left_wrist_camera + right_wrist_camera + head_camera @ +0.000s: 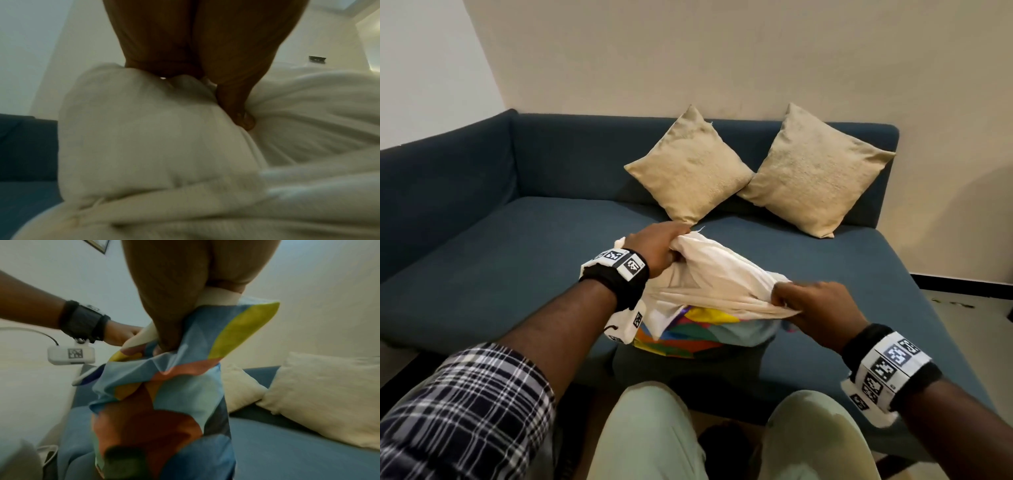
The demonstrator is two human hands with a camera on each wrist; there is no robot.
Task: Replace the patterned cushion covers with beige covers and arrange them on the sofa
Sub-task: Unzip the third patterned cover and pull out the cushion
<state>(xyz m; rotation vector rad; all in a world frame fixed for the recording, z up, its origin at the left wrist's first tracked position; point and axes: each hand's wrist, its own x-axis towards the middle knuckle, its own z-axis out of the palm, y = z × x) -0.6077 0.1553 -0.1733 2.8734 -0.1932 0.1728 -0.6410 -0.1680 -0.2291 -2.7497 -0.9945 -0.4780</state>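
A white cushion insert (715,270) sits partly inside a bright patterned cover (688,335) on the front of the blue sofa seat (500,274). My left hand (671,246) grips the insert's upper left corner, with the thumb dug into the white fabric (144,138). To the right, my right hand (784,301) holds the stretched edge of the cover's opening. In the right wrist view its fingers (174,331) are curled on the patterned cover (164,394), which hangs below them. Two beige cushions (688,164) (815,171) stand on their corners against the sofa back.
The sofa's left arm (441,178) and backrest bound the seat; the left half of the seat is bare. A pale wall rises behind. My knees in light trousers (654,438) are at the seat's front edge. Floor shows at the far right (969,308).
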